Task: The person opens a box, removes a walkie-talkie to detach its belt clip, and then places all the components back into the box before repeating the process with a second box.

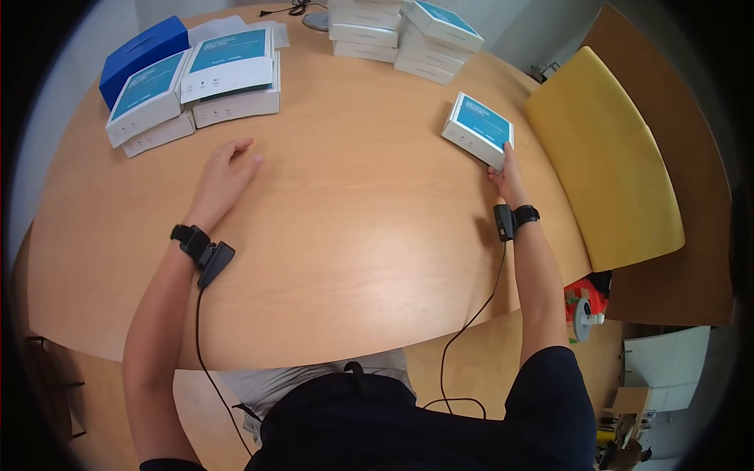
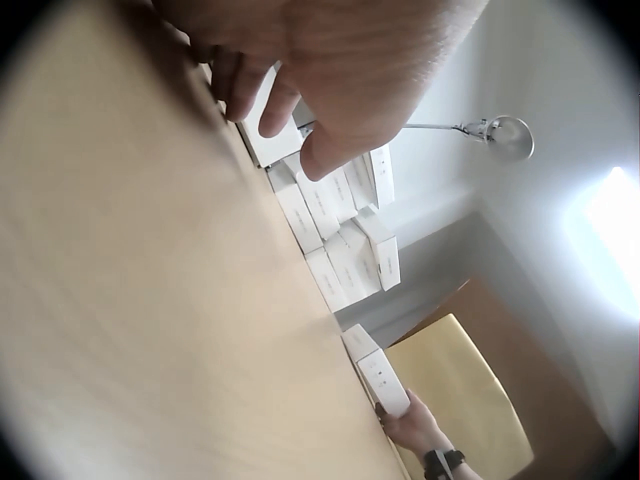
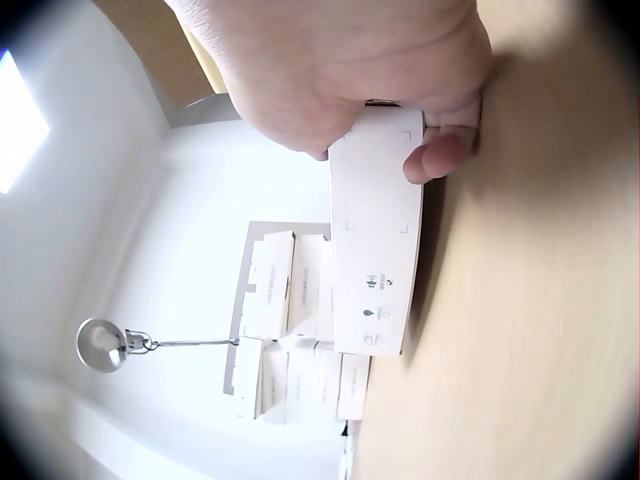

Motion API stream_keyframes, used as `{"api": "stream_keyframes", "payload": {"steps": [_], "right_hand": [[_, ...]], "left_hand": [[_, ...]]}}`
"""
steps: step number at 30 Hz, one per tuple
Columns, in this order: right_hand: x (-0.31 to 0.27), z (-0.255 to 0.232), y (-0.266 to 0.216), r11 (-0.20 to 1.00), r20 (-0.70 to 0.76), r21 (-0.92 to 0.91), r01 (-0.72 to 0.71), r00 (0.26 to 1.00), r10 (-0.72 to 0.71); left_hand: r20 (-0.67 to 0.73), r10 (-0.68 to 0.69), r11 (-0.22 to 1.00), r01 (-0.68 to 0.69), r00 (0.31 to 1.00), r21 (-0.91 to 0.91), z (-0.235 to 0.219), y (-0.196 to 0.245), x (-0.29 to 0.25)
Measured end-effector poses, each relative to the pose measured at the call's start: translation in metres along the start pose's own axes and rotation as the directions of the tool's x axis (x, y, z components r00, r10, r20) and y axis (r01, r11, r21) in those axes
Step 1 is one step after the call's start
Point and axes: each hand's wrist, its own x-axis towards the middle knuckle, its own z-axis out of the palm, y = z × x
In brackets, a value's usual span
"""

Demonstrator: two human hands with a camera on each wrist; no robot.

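My left hand (image 1: 218, 187), free and loosely bent, is over the table (image 1: 338, 243). My right hand (image 1: 509, 179) grips the near end of a white-and-teal box (image 1: 479, 129), which extends ahead of it. Right of that hand: a yellow panel (image 1: 605, 157). Beyond my left hand: stacked boxes (image 1: 234, 56), then a blue box (image 1: 143, 59). Farthest, ahead and left of my right hand: white stacks (image 1: 364, 35).

A rounded, pale wood table (image 1: 353, 212) carries low stacks of white boxes (image 1: 238, 108) at far left, a blue box (image 1: 144, 52) behind them, more stacks (image 1: 364, 42) toward the back and a black cable (image 1: 298, 9).
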Motion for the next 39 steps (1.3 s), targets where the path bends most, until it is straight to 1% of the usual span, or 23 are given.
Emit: {"api": "stream_keyframes", "payload": {"steps": [2,5,8,11,12,13,14,16,18,19,20,21,22,23,24,26,28,30,31,33,35,37,39], "right_hand": [[0.008,-0.009,-0.001,0.979,-0.084,-0.199,0.034,0.995,-0.052],[0.021,-0.021,0.0,0.931,-0.078,-0.356,0.08,0.99,-0.115],[0.026,-0.028,0.001,0.904,-0.067,-0.421,0.08,0.991,-0.119],[0.033,-0.03,0.001,0.85,-0.111,-0.524,0.051,0.986,-0.127],[0.05,-0.038,0.015,0.839,-0.051,-0.505,0.205,0.963,-0.266],[0.059,-0.041,0.021,0.828,0.004,-0.504,0.246,0.959,-0.282],[0.068,-0.045,0.028,0.817,0.06,-0.5,0.287,0.953,-0.297],[0.039,-0.031,-0.009,0.788,0.028,-0.61,0.088,0.996,-0.09],[0.028,-0.014,-0.029,0.739,-0.045,-0.667,0.098,0.984,-0.171],[0.026,-0.01,-0.032,0.712,-0.037,-0.659,0.241,0.936,-0.351],[0.026,-0.006,-0.036,0.66,-0.033,-0.653,0.372,0.857,-0.515],[0.026,-0.003,-0.041,0.585,-0.033,-0.646,0.49,0.748,-0.663],[0.027,0.0,-0.046,0.491,-0.035,-0.639,0.593,0.614,-0.788],[0.02,0.016,-0.057,0.578,0.034,-0.563,0.59,0.716,-0.697],[0.015,0.039,-0.067,0.665,0.113,-0.489,0.565,0.797,-0.594],[-0.02,0.1,-0.09,0.788,0.319,-0.342,0.512,0.852,-0.415],[-0.068,0.171,-0.109,0.84,0.513,-0.237,0.487,0.798,-0.318],[-0.103,0.238,-0.125,0.872,0.653,-0.185,0.453,0.72,-0.235],[-0.117,0.268,-0.133,0.892,0.716,-0.163,0.422,0.672,-0.187],[-0.138,0.322,-0.144,0.914,0.763,-0.086,0.397,0.616,-0.196],[-0.144,0.368,-0.149,0.908,0.739,-0.092,0.409,0.639,-0.214],[-0.13,0.409,-0.149,0.888,0.722,-0.147,0.436,0.661,-0.205],[-0.131,0.428,-0.151,0.864,0.721,-0.209,0.457,0.669,-0.179]], "left_hand": [[0.002,0.023,0.999,-0.023,1.0,0.044,-0.002,0.001,-0.001],[-0.007,0.06,0.996,-0.059,0.998,0.061,-0.001,-0.002,-0.002],[-0.019,0.078,0.995,-0.077,0.997,0.067,0.0,0.001,-0.003],[-0.038,0.099,0.992,-0.095,0.994,0.083,0.003,-0.007,-0.004],[-0.073,0.131,0.989,-0.125,0.989,0.077,0.006,-0.011,-0.005],[-0.112,0.15,0.986,-0.141,0.982,0.089,0.008,-0.01,-0.006],[-0.092,0.13,0.988,-0.121,0.987,0.091,0.005,-0.007,-0.006],[-0.092,0.117,0.99,-0.108,0.989,0.096,0.002,-0.002,-0.009],[-0.103,0.115,0.991,-0.107,0.988,0.083,0.001,0.004,-0.01],[-0.099,0.107,0.992,-0.1,0.989,0.072,0.002,0.006,-0.012],[-0.09,0.096,0.994,-0.091,0.991,0.057,0.001,0.008,-0.012],[-0.087,0.092,0.994,-0.087,0.992,0.06,0.001,0.009,-0.012],[-0.084,0.09,0.994,-0.085,0.992,0.062,0.001,0.009,-0.013],[-0.081,0.088,0.994,-0.083,0.993,0.065,0.001,0.009,-0.013],[-0.079,0.082,0.995,-0.076,0.994,0.066,0.001,0.01,-0.013],[-0.073,0.076,0.995,-0.071,0.994,0.071,0.0,0.013,-0.014],[-0.08,0.091,0.994,-0.084,0.993,0.076,0.002,0.01,-0.014],[-0.089,0.099,0.993,-0.092,0.991,0.078,0.001,0.009,-0.013],[-0.094,0.099,0.993,-0.092,0.991,0.079,0.0,0.011,-0.014],[-0.097,0.097,0.993,-0.089,0.991,0.077,-0.001,0.013,-0.015],[-0.095,0.094,0.994,-0.087,0.991,0.073,-0.002,0.014,-0.015],[-0.094,0.101,0.993,-0.094,0.99,0.073,-0.001,0.014,-0.016],[-0.1,0.1,0.993,-0.093,0.99,0.073,-0.001,0.014,-0.016]]}}
